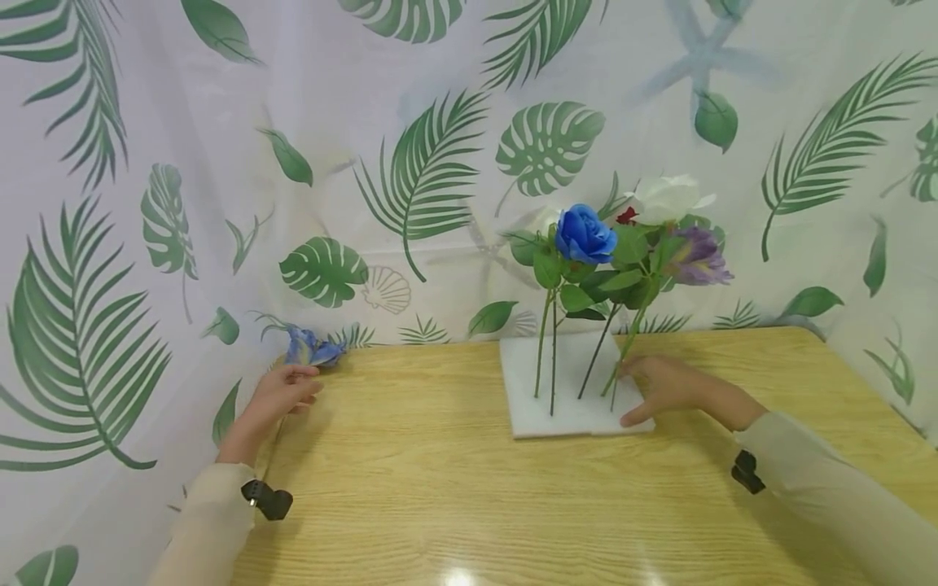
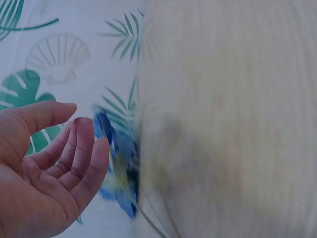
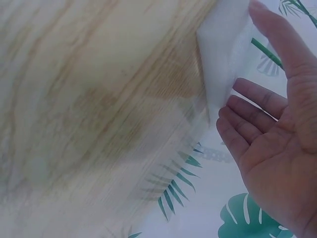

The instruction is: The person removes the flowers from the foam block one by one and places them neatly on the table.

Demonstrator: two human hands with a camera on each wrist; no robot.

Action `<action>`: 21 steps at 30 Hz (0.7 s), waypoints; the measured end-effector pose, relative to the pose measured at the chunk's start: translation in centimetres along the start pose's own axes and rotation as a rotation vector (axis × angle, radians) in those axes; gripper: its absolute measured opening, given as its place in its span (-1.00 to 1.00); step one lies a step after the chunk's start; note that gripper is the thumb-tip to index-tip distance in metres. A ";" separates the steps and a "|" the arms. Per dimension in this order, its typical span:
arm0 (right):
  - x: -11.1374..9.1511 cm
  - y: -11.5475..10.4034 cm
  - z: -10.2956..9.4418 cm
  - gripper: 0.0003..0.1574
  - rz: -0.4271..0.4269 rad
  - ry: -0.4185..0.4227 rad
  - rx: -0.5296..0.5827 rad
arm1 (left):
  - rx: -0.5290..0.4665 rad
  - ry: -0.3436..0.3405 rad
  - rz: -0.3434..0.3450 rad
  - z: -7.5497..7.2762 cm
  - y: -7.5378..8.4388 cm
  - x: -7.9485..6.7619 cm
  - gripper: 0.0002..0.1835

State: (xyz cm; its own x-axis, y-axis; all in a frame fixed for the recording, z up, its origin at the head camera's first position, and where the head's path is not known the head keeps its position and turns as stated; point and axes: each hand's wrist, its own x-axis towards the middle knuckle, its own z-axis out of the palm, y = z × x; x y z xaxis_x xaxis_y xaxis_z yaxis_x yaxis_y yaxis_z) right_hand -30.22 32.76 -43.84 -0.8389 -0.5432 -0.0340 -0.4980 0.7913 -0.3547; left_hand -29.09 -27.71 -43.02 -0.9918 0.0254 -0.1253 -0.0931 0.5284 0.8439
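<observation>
At the table's far left corner lies a blue flower (image 1: 311, 347) with a yellowish streak, its thin stem (image 2: 152, 220) running back along the edge. My left hand (image 1: 282, 399) hovers right beside it, fingers loosely bent and thumb apart, pinching nothing. A white foam board (image 1: 523, 366) holds several upright stems, among them a blue rose (image 1: 586, 234), a white flower (image 1: 670, 199) and a purple flower (image 1: 699, 259). Against the board's right side rests my right hand (image 1: 670, 387), thumb at the front corner, fingers fairly straight along the edge in the right wrist view.
The wooden table (image 1: 410, 480) stretches between the two hands and toward the front. A white curtain (image 1: 440, 73) printed with green leaves hangs behind the table and on both sides. A bit of dark red (image 1: 626, 216) shows among the flowers, mostly hidden.
</observation>
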 end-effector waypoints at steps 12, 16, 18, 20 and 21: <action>0.0 -0.5 0.0 0.00 -0.012 0.011 0.000 | -0.112 -0.146 0.179 6.3 7.2 3.4 -0.58; 0.0 -0.5 0.0 0.00 -0.021 0.021 0.003 | -0.129 -0.193 0.220 9.1 9.5 4.1 -0.65; 0.1 -0.4 0.0 0.00 -0.024 0.018 0.006 | -0.137 -0.215 0.249 10.5 10.6 4.4 -0.67; 0.1 -0.2 0.0 0.01 -0.020 0.012 0.006 | -0.145 -0.236 0.277 11.8 11.8 4.6 -0.67; 0.2 -0.2 0.0 0.02 -0.017 0.008 0.009 | -0.147 -0.247 0.293 12.4 12.3 4.7 -0.67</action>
State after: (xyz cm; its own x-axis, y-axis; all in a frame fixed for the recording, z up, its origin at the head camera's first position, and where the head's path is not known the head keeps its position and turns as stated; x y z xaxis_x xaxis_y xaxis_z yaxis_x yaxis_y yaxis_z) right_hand -30.26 32.52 -43.79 -0.8322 -0.5541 -0.0200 -0.5103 0.7795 -0.3634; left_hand -33.86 -10.57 -39.72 -0.9289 0.3696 0.0251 0.1610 0.3416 0.9260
